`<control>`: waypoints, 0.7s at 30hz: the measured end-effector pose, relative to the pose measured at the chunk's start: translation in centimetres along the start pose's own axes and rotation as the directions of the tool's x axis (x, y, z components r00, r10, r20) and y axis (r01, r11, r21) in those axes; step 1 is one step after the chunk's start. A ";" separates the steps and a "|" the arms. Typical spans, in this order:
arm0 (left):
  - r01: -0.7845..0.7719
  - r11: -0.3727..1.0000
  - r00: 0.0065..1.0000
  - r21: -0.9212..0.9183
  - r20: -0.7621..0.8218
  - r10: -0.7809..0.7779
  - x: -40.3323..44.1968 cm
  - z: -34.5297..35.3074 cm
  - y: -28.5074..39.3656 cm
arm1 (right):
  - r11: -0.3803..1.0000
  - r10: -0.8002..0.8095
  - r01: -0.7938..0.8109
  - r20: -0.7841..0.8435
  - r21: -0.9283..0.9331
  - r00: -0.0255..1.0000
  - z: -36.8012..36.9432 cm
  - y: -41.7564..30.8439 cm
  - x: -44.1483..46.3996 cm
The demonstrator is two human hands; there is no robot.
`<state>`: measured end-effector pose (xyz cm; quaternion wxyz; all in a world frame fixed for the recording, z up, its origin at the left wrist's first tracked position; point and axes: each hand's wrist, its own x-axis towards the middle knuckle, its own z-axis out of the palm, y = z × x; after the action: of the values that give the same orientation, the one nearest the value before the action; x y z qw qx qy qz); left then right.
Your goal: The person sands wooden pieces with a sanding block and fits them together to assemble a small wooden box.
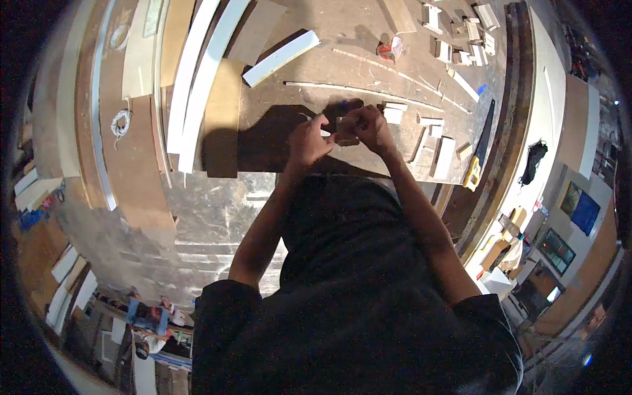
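Observation:
My right hand (372, 130) is closed at the right side of a small brown wooden block (346, 131), its fingers bent against it. My left hand (309, 140) is just left of the block, thumb and fingers curved and apart. A small white patch shows between the left fingers; whether it is a loose piece or lit surface is unclear. Shadow darkens the bench top (263, 141) around both hands. Right of my right hand lie a pale block (394, 113) and a longer white-faced block (444, 158).
A handsaw (475, 168) with a yellow handle lies at the bench's right edge. Thin wood strips (365, 93) lie beyond my hands. A red-and-white object (393, 49) stands farther back. Long white boards (204, 85) are at left, several small wooden assemblies (471, 33) at far right.

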<state>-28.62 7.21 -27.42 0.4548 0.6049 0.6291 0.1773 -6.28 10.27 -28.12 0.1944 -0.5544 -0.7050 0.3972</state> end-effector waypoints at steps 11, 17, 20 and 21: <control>-0.165 0.985 0.981 -0.044 -0.106 0.160 1.1 2.8 -0.3 | 1.000 0.000 0.001 0.139 -0.010 0.990 -1.4 -1.1 -0.1; -0.131 0.991 0.991 -0.038 -0.015 0.131 1.0 1.3 0.9 | 0.992 0.022 -0.061 0.319 0.113 0.948 -3.3 -0.8 -0.7; -0.114 0.991 0.993 -0.071 -0.015 0.113 1.1 1.7 0.6 | 0.992 -0.100 0.116 0.279 -0.040 0.955 -3.4 -1.8 -0.7; -0.127 0.989 0.991 -0.071 -0.056 0.123 1.1 2.4 0.1 | 0.971 -0.174 0.210 0.261 -0.117 0.950 -3.1 -2.1 -0.9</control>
<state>-26.51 7.49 -28.99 0.4486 0.6213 0.5943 0.2440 -5.13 10.35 -24.49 0.1019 -0.4413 -0.8012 0.3910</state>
